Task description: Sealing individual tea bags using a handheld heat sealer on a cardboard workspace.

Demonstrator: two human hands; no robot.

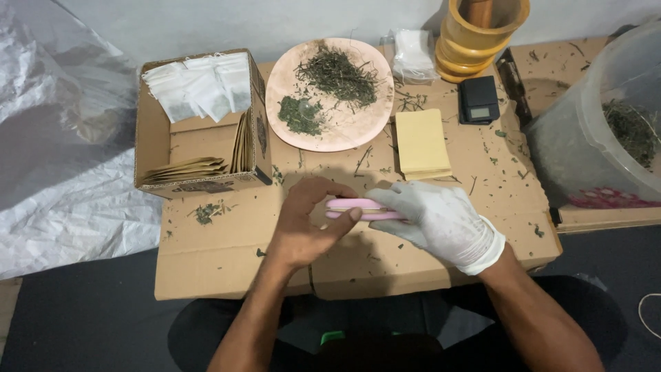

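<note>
I am holding a slim pink plastic bar-shaped tool (363, 209), hinged like a small clamp or sealer, level above the flat brown cardboard sheet (220, 255) that is serving as my work surface. My bare left hand (303, 224) is curling around its left end, thumb pressing on the near edge and fingers wrapped over the top, so that end is kept from slipping. My right hand (441, 224), in a white disposable glove, is closing over the right half of the bar, gripping it from above; both hands are grasping the same tool, one at each end, which is keeping it steady and pressed together. Whether anything is caught between its two halves, I cannot tell.

Everything else is lying within reach just beyond my hands. A round pink plate (344, 134) is carrying two heaps of dried green herbs, one coarse and stalky, one finer. Beside it to the right a stack of flat tan paper pouches (421, 143) is waiting near a small black digital scale (480, 100). To the left an open cardboard box (155, 148) is holding white mesh sachets (200, 86) at the back and more tan pouches standing on edge. Far right, a clear plastic tub (585, 131) is keeping more herbs.
</note>
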